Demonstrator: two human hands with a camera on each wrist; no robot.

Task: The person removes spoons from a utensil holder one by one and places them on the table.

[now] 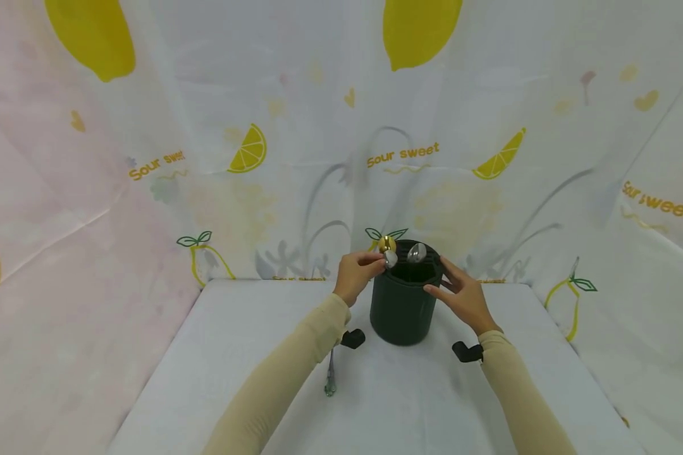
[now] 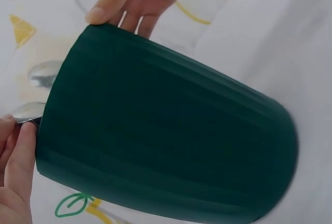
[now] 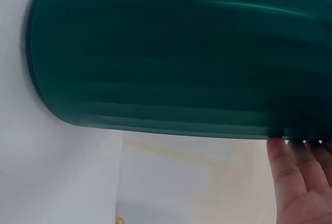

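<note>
A dark green utensil holder (image 1: 403, 313) stands upright on the white table, its mouth toward me. At the left of its rim my left hand (image 1: 353, 276) pinches a silver spoon (image 1: 390, 258) just by the bowl; the spoon's handle is hidden inside. Close behind that bowl shows the rounded gold head of a utensil (image 1: 386, 243). Another silver spoon (image 1: 417, 253) leans in the holder, bowl up. My right hand (image 1: 465, 300) grips the holder's right side near the top, thumb at the front rim. In the right wrist view its fingertips (image 3: 277, 146) touch the ribbed wall.
A utensil with an ornate silver handle (image 1: 330, 382) lies on the table (image 1: 250, 328) left of the holder, its other end hidden by my left sleeve. Behind the table hangs a white cloth (image 1: 319, 215) with lemon prints. Black wrist cameras (image 1: 353, 339) sit on both wrists.
</note>
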